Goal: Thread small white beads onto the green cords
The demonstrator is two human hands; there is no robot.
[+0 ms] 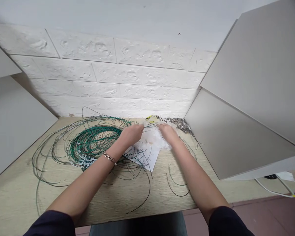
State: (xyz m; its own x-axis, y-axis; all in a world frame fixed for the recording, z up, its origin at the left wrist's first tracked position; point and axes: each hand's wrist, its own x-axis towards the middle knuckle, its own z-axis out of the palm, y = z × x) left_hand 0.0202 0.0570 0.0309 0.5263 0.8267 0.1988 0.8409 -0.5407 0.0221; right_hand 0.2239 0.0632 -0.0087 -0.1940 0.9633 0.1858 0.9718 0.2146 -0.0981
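Observation:
My left hand (134, 133) is closed in a pinch near the back of the table, and thin dark wire ends show at its fingertips. A short way to the right, my right hand (168, 133) has its fingers bent together; what they pinch is too small to make out. Between and below both hands lies crumpled white plastic (151, 137) over a printed paper sheet (149, 159). Behind them is a wrapper with yellow and black print (157, 119). Left of my left hand spreads a large loose coil of green wire (93, 137), with white tags or beads (85, 161) along it.
A heap of small dark metallic bits (183, 125) lies in the back right corner. Loose wires (178, 193) curve over the wooden table (108, 200). White panels (236, 131) stand on both sides, and a white brick-pattern wall (127, 72) rises behind. White cables (272, 191) hang at right.

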